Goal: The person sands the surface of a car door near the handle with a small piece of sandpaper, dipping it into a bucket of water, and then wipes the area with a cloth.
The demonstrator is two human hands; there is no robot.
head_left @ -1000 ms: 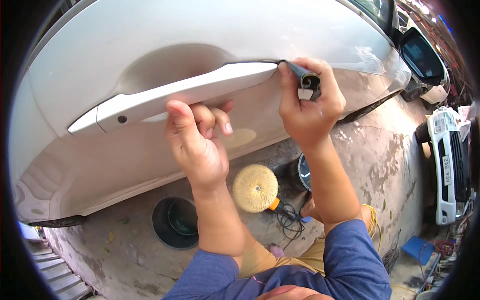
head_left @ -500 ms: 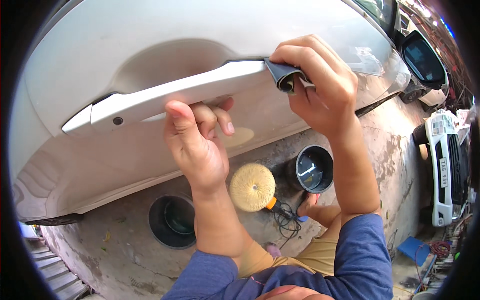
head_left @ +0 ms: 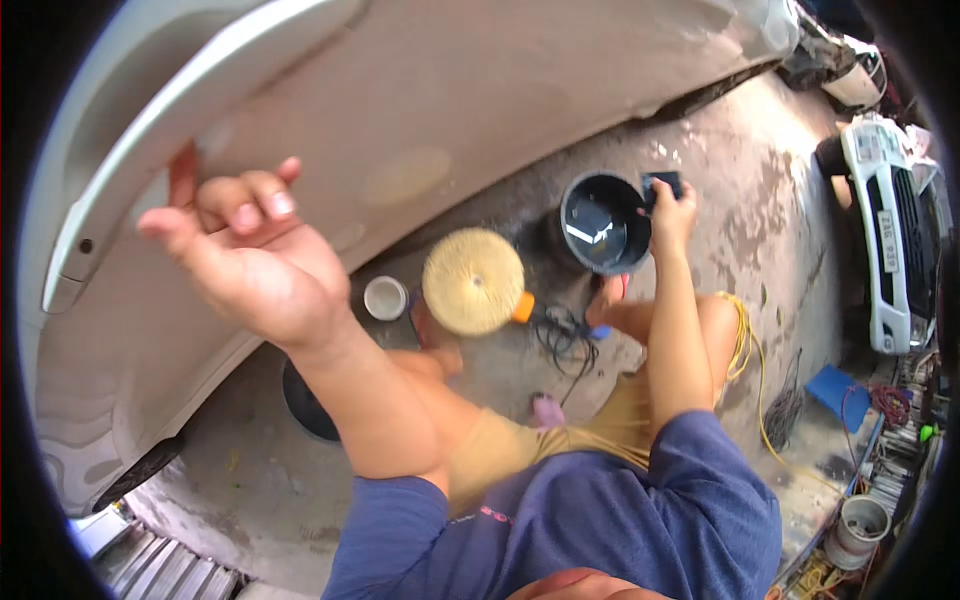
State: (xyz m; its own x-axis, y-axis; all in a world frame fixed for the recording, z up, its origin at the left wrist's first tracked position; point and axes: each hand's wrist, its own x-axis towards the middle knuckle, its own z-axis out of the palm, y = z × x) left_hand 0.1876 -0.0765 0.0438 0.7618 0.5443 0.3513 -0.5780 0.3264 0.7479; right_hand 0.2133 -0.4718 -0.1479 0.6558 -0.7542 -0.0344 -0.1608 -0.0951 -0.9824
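Observation:
My left hand (head_left: 262, 255) is palm up beside the long pale car door handle (head_left: 165, 115). Its thumb points outward and the fingers are loosely curled and apart, gripping nothing. One finger reaches to the handle's lower edge; whether it touches is hard to tell. My right hand (head_left: 676, 215) is low on the right, closed on a dark folded piece of sandpaper (head_left: 663, 184). It is at the right rim of a black bucket (head_left: 578, 250) that holds water with a bright reflection on it.
A polisher with a round yellowish pad (head_left: 473, 282) and coiled cord stands between my feet, near a small white tub (head_left: 385, 298). A second dark bucket (head_left: 308, 402) is partly hidden by my left forearm. At right lie a car bumper (head_left: 884, 240) and a blue panel (head_left: 838, 397).
My right hand has left the handle's right end and dropped to the bucket, still holding the sandpaper. The view has shifted down and right; my left hand remains by the handle.

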